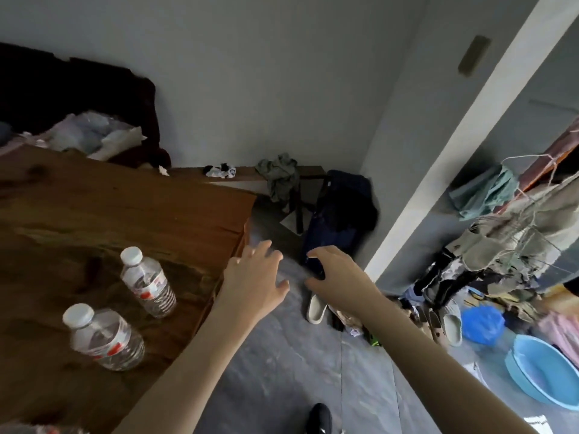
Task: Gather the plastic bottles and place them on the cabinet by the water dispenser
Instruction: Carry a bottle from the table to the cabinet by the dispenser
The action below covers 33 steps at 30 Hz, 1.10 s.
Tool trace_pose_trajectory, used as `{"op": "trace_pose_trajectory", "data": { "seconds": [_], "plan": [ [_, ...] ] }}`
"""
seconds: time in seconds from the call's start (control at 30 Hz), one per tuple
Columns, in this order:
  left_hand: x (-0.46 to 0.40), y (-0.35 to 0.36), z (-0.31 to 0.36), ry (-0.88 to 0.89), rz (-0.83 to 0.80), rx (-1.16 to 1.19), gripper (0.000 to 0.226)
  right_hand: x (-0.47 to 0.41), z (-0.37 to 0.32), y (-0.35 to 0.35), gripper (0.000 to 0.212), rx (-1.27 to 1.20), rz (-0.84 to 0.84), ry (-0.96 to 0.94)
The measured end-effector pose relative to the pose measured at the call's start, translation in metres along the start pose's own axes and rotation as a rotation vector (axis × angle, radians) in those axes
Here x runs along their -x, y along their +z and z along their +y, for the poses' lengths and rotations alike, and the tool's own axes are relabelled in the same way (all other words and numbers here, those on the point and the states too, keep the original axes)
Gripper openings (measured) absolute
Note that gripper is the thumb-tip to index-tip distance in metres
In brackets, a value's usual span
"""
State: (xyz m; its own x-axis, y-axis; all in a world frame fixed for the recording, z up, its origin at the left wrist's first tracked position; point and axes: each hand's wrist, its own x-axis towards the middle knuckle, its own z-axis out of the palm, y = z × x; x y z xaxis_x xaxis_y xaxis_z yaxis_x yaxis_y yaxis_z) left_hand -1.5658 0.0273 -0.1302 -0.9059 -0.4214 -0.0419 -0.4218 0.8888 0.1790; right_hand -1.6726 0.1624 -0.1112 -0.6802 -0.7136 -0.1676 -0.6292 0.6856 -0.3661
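Observation:
Two clear plastic bottles with white caps and red-and-white labels stand on a wooden table [94, 195] at the left. The farther bottle [147, 281] is upright near the table's right side. The nearer bottle [105, 336] stands closer to me. My left hand [255, 281] hovers past the table's right edge with fingers spread and nothing in it. My right hand [336, 278] is stretched out over the floor, fingers curved apart and empty. Both hands are well to the right of the bottles and touch neither.
A dark sofa [78, 98] with crumpled bags sits behind the table. A low bench [250, 173] with cloths and a dark bag [341, 211] stand by the wall. Slippers [316, 308], a blue basin [545, 371] and a laundry rack [517, 233] crowd the right.

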Motion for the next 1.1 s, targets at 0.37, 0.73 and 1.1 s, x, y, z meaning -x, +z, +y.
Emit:
{"op": "trace_pose_trajectory", "data": {
  "seconds": [0.37, 0.73, 1.1],
  "plan": [
    [-0.103, 0.004, 0.007, -0.359, -0.001, 0.04, 0.06, -0.156, 0.024, -0.023, 0.05, 0.054, -0.173, -0.295],
    [-0.069, 0.035, -0.021, -0.851, 0.039, 0.176, 0.048, -0.217, -0.036, 0.042, 0.044, 0.087, -0.459, -0.714],
    [-0.017, 0.014, -0.069, -1.078, 0.234, 0.104, 0.048, -0.219, -0.116, 0.091, 0.051, 0.188, -0.55, -0.928]
  ]
}}
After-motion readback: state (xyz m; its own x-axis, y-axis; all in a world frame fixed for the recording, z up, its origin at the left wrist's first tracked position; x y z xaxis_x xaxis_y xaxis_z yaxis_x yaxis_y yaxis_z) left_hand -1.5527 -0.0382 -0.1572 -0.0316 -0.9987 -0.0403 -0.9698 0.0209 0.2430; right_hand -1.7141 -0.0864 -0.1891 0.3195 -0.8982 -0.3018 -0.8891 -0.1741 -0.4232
